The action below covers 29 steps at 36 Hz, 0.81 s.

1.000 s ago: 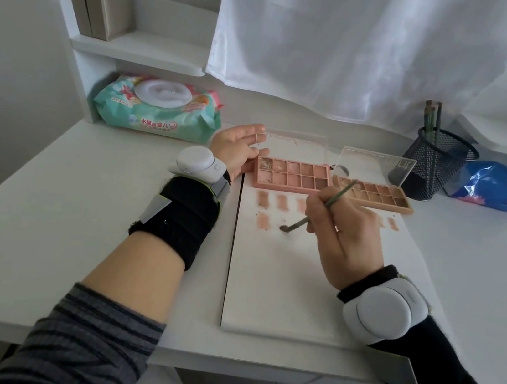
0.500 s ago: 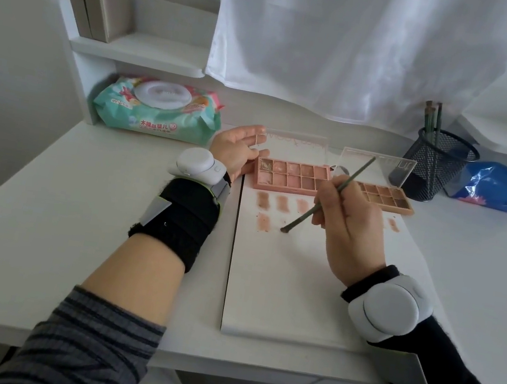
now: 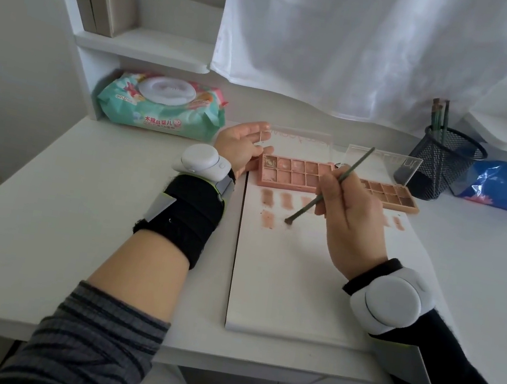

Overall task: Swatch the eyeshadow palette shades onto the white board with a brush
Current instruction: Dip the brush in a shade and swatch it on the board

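Right hand: the right hand (image 3: 351,219) pinches the brush (image 3: 332,187) by mid-handle, fingers curled round it, handle slanting up and away.
Brush tip: the bristle end touches the white board (image 3: 291,283) just right of the lone second-row swatch (image 3: 267,219).
Left hand: the left hand (image 3: 241,149) lies spread and relaxed, fingers straight, its edge against the left end of the near eyeshadow palette (image 3: 294,174), steadying it.
Palettes: the near palette sits at the board's far edge, clear lid up; a second palette (image 3: 389,195) lies just to its right, partly hidden by the right hand.
Swatches: a top row of pinkish-brown patches (image 3: 285,200) runs under the palettes; two more patches show to the right of the hand.
Change: a second ago the brush lay flatter with the tip by the same spot; the handle has since tipped steeper while the tip stayed put and the left hand kept its place.
Meaning: likely the start of the second swatch in row two; no fresh colour is visible under the tip yet.
Bench: a wet-wipes pack (image 3: 163,104) and a mesh brush holder (image 3: 443,164) stand at the back.
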Each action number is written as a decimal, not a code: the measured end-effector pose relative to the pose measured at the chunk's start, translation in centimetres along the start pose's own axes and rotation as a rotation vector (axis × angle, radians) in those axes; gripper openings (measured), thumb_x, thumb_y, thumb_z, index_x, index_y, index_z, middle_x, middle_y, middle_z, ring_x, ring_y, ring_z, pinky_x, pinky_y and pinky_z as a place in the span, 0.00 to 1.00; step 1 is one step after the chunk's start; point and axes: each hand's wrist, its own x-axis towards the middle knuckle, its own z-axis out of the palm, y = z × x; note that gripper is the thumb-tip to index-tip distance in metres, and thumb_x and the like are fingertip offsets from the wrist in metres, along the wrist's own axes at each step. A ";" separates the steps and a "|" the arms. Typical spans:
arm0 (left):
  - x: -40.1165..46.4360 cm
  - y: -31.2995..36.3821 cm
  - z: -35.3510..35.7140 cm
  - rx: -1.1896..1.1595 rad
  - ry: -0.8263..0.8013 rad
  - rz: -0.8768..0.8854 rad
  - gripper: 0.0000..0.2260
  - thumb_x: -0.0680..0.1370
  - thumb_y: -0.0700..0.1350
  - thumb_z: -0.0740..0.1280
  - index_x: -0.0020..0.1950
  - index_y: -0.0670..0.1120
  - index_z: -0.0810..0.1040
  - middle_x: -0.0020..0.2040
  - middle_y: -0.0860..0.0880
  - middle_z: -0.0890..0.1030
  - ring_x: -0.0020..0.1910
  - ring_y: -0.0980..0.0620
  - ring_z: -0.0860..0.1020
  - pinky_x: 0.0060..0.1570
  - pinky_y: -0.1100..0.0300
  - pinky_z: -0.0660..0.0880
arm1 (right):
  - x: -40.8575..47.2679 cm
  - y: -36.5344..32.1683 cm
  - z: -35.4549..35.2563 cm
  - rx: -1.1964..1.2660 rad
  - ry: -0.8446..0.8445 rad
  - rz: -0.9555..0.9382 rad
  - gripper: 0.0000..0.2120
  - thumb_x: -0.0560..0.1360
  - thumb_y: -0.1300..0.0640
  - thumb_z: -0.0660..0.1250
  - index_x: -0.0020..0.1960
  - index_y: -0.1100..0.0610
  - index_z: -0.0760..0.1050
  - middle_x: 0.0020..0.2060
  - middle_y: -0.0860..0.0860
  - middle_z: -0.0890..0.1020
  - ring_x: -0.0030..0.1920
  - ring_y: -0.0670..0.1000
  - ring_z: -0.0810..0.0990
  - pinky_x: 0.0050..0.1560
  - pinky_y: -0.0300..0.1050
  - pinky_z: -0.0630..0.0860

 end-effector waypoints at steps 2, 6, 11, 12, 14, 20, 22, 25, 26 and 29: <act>0.0 0.0 0.0 0.004 -0.002 0.002 0.20 0.77 0.25 0.54 0.64 0.40 0.72 0.62 0.43 0.74 0.46 0.50 0.78 0.48 0.59 0.76 | 0.1 0.0 0.1 0.008 -0.008 0.013 0.13 0.78 0.53 0.54 0.41 0.59 0.69 0.30 0.55 0.75 0.32 0.52 0.72 0.36 0.41 0.69; 0.1 0.0 0.0 0.007 0.001 -0.005 0.20 0.77 0.25 0.54 0.64 0.40 0.72 0.63 0.42 0.74 0.52 0.47 0.77 0.50 0.58 0.76 | 0.0 0.0 0.0 0.017 -0.025 0.014 0.14 0.78 0.52 0.54 0.40 0.59 0.69 0.30 0.53 0.74 0.33 0.51 0.72 0.36 0.39 0.68; -0.1 0.0 0.0 0.002 0.006 -0.004 0.20 0.77 0.25 0.54 0.64 0.40 0.72 0.64 0.42 0.74 0.52 0.47 0.77 0.49 0.59 0.76 | -0.2 0.1 0.0 0.021 -0.015 -0.005 0.16 0.78 0.48 0.53 0.39 0.58 0.68 0.29 0.50 0.72 0.32 0.49 0.71 0.36 0.37 0.67; 0.0 0.0 0.0 0.003 0.005 -0.003 0.20 0.77 0.25 0.54 0.64 0.40 0.73 0.65 0.42 0.73 0.52 0.47 0.77 0.49 0.58 0.76 | -0.1 0.2 0.0 0.022 -0.007 0.005 0.15 0.79 0.50 0.54 0.39 0.57 0.68 0.29 0.50 0.73 0.32 0.50 0.71 0.36 0.39 0.68; 0.0 0.1 0.0 0.005 0.006 -0.002 0.19 0.77 0.25 0.54 0.63 0.40 0.73 0.65 0.42 0.73 0.53 0.47 0.77 0.50 0.58 0.76 | 0.0 0.2 0.1 0.005 -0.002 0.009 0.12 0.78 0.52 0.54 0.39 0.56 0.68 0.30 0.51 0.74 0.33 0.49 0.72 0.37 0.40 0.69; 0.0 0.1 0.0 0.013 0.006 -0.010 0.20 0.77 0.25 0.54 0.64 0.40 0.73 0.65 0.42 0.73 0.51 0.47 0.77 0.46 0.60 0.76 | -0.2 0.2 -0.1 0.008 -0.021 -0.013 0.19 0.78 0.47 0.54 0.39 0.61 0.69 0.30 0.51 0.73 0.32 0.49 0.70 0.35 0.37 0.66; 0.0 0.1 -0.1 0.012 0.005 -0.011 0.20 0.77 0.26 0.53 0.64 0.40 0.72 0.66 0.42 0.73 0.52 0.47 0.77 0.46 0.60 0.76 | -0.2 0.2 0.0 0.008 -0.007 -0.021 0.20 0.78 0.46 0.53 0.39 0.62 0.69 0.30 0.54 0.73 0.31 0.50 0.70 0.35 0.39 0.66; 0.0 0.1 0.0 0.011 0.006 -0.008 0.20 0.77 0.26 0.54 0.64 0.40 0.72 0.66 0.42 0.73 0.53 0.47 0.77 0.47 0.60 0.77 | 0.0 0.0 0.0 0.006 0.006 0.010 0.15 0.78 0.51 0.54 0.40 0.60 0.69 0.30 0.56 0.75 0.32 0.52 0.71 0.34 0.41 0.67; 0.0 0.1 0.0 0.011 0.008 -0.008 0.20 0.77 0.26 0.54 0.64 0.40 0.72 0.66 0.42 0.73 0.53 0.47 0.77 0.47 0.59 0.76 | 0.0 0.0 0.0 0.006 0.006 0.015 0.14 0.78 0.52 0.54 0.40 0.60 0.69 0.30 0.56 0.75 0.33 0.52 0.71 0.34 0.41 0.67; 0.1 0.1 0.0 0.012 0.011 -0.013 0.20 0.77 0.26 0.54 0.64 0.40 0.72 0.66 0.41 0.73 0.53 0.47 0.77 0.48 0.59 0.76 | -0.1 0.0 -0.1 0.012 0.000 0.017 0.15 0.78 0.50 0.54 0.39 0.58 0.69 0.30 0.55 0.74 0.32 0.52 0.71 0.35 0.41 0.67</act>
